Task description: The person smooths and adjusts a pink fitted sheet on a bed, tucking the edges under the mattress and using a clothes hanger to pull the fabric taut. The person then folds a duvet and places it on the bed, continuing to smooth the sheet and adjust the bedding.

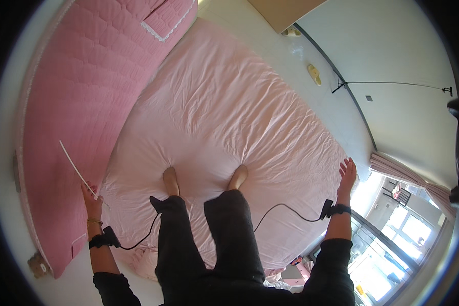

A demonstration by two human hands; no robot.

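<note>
My left hand [91,194] is closed around a thin white stick [73,164], which slants up and to the left in front of the pink quilted headboard cover [72,95]. Out to the right, my right hand [347,172] is raised with its fingers apart and holds nothing. Below me a pale pink fitted sheet [214,114] covers the bed, with many creases running across it. My bare feet press into the sheet near its middle. Each wrist wears a black strap with a small device and a cable.
A pair of yellow slippers [314,74] lies on the floor beyond the bed, one partly under a tan panel [283,13]. A pink curtain [397,170] and bright windows [407,225] are at the right. Pink bedding [147,262] is bunched behind my legs at the bed's lower left.
</note>
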